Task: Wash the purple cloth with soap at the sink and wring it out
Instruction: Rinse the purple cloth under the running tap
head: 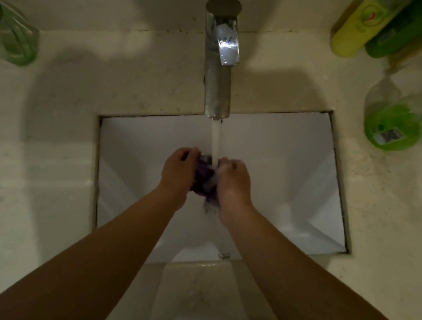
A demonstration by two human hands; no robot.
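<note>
The purple cloth (204, 179) is bunched up between my two hands over the white sink basin (297, 177). My left hand (178, 171) grips its left side and my right hand (233, 184) grips its right side, fingers curled round the fabric. A stream of water (216, 140) runs from the chrome faucet (219, 60) straight onto the cloth, and water drips below it. Most of the cloth is hidden by my hands.
A green glass cup (4, 33) stands on the beige counter (48, 110) at the left. At the right stand a yellow bottle (358, 26), a green bottle (401, 29) and a clear bottle with green liquid (397, 121).
</note>
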